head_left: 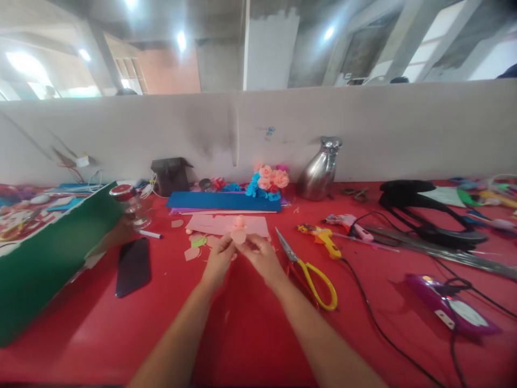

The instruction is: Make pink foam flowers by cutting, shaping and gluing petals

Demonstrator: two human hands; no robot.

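In front of me both hands meet over the red table. My left hand [221,260] is closed, its thumb and fingertips pinching the near side of a small peach-pink paper flower [239,223]. My right hand [262,261] grips the same flower from the other side, fingers bent. A rounded petal faces me at the fingertips; the flower's underside is hidden by the fingers. Just behind lies a pink paper sheet [214,224]. Cut petal pieces [192,254] and a light green scrap [198,241] are scattered left of my hands.
Yellow-handled scissors [319,283] and a yellow glue gun [329,242] with a cord lie to the right, near a purple power strip [452,307]. A phone [133,267] and a green box [52,264] are left. Behind stand finished paper flowers [271,179] and a metal jug [320,171].
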